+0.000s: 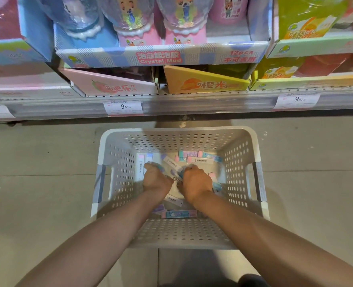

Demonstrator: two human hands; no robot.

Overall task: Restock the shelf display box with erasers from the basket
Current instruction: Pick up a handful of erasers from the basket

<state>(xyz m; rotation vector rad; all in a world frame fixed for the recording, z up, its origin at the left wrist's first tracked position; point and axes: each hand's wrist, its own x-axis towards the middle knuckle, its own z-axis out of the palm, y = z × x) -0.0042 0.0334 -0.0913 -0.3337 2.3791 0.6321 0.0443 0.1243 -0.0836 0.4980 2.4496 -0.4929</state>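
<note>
A white perforated basket (243,158) stands on the floor below the shelf. Several pastel pink, blue and purple erasers (200,159) lie scattered on its bottom. Both my hands are down inside it. My left hand (155,180) is curled around erasers, with a blue-green one showing at its fingertips. My right hand (194,181) is closed on a bunch of erasers too. Two open display boxes sit on the shelf above, a pink one (113,84) and an orange-yellow one (204,82); their insides look dark and I cannot see what they hold.
The shelf edge (192,102) with 9.90 price tags (122,107) runs across above the basket. A Crystal Mud box (161,54) with bottle-shaped toys is stacked over the display boxes. Grey tiled floor (36,162) surrounds the basket.
</note>
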